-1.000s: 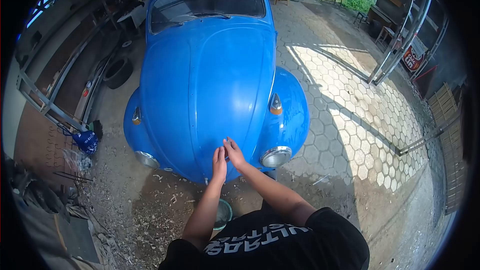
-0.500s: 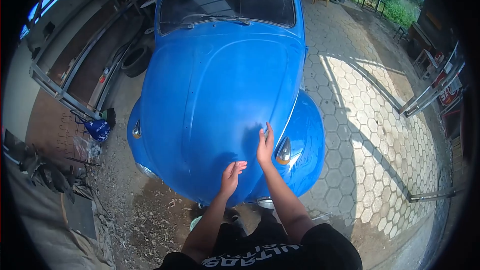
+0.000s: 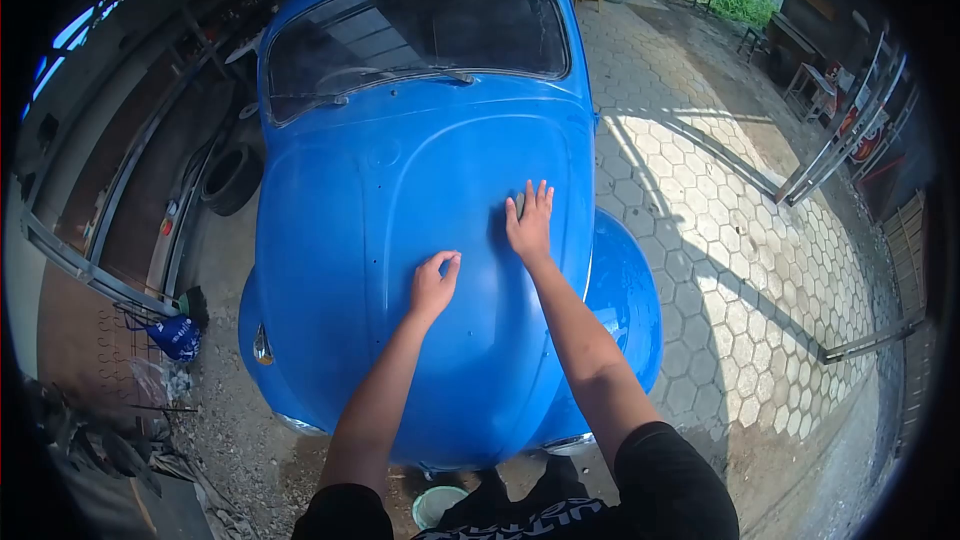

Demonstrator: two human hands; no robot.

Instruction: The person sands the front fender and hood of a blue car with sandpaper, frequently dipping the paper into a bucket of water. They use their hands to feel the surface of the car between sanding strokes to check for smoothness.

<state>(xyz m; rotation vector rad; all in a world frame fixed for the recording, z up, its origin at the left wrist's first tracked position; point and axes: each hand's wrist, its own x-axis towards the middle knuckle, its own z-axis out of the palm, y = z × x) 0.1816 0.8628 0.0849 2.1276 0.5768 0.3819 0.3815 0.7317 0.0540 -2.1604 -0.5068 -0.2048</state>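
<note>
A rounded blue car hood (image 3: pixel 450 180) fills the middle of the head view, with small water drops on its lower part. Over its right half, my right hand (image 3: pixel 530 228) is spread with the fingers apart, at or just above the paint. A small greyish patch shows between thumb and forefinger; whether it is an object or a reflection I cannot make out. My left hand (image 3: pixel 433 285) is over the hood's middle, lower than the right. Its fingers are loosely curled with a gap to the thumb, and nothing shows in it.
The windshield (image 3: pixel 420 30) and wipers lie beyond the hood. A pale green bucket (image 3: pixel 438 506) stands by my feet. On the left are a tire (image 3: pixel 232 180), a metal rail and a blue bag (image 3: pixel 176 337). Hexagonal paving (image 3: pixel 740 280) and metal frames lie to the right.
Both hands have moved up the hood, away from my body, and the arms are stretched farther. The right fingers have spread; the left fingers are more curled. The view has shifted, showing more of the bucket.
</note>
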